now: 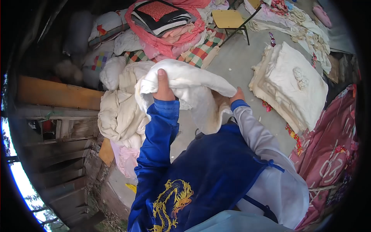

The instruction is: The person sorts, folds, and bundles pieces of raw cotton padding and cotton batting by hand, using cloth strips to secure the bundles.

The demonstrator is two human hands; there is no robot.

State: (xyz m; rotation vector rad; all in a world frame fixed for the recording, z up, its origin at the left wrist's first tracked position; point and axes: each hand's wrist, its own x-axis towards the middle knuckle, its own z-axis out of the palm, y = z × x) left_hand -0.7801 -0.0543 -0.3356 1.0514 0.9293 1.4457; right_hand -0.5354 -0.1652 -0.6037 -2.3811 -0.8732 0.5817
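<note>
A thick, soft white piece of cotton batting (193,79) hangs in a bent fold in front of my body. My left hand (164,88) is closed on its left end, with the thumb pressed flat on top. At the far right end, my right hand (239,95) grips the edge, and most of its fingers are hidden. Between the hands the batting droops, and a brownish patch shows on its lower right part. To the right lies a stack of cream-white batting (291,83), topped by a small loose tuft (300,77).
Bulging cream bundles (119,116) lie to the left, beside a wooden plank structure (62,94). Behind are a pink cloth bundle (170,36) holding folded fabrics and a yellow-seated chair (228,19). Dark pink sheeting (328,154) spreads at the right.
</note>
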